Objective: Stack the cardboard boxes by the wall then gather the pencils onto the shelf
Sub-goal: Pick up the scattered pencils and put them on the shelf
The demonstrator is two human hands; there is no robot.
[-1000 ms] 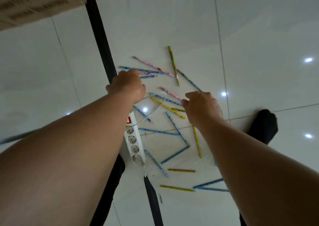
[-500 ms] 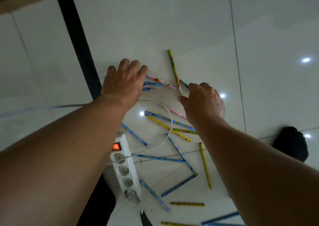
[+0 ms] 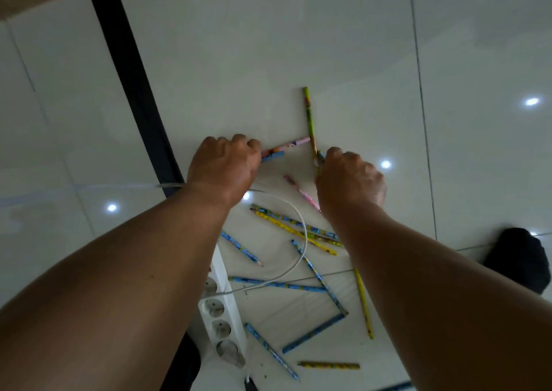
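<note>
Pink and blue pencils point(image 3: 285, 146) jutted from the gripping left hand point(image 3: 224, 166), bundled for carrying; the right hand point(image 3: 351, 181) pinched a green pencil point(image 3: 309, 116) by its end, likely to add it.

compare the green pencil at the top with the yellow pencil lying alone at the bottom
The green pencil points away from the person; the yellow pencil lies crosswise. The green pencil's near end sits at the right hand, and a pink pencil meets it; the yellow pencil lies untouched, apart. Both are patterned.
</note>
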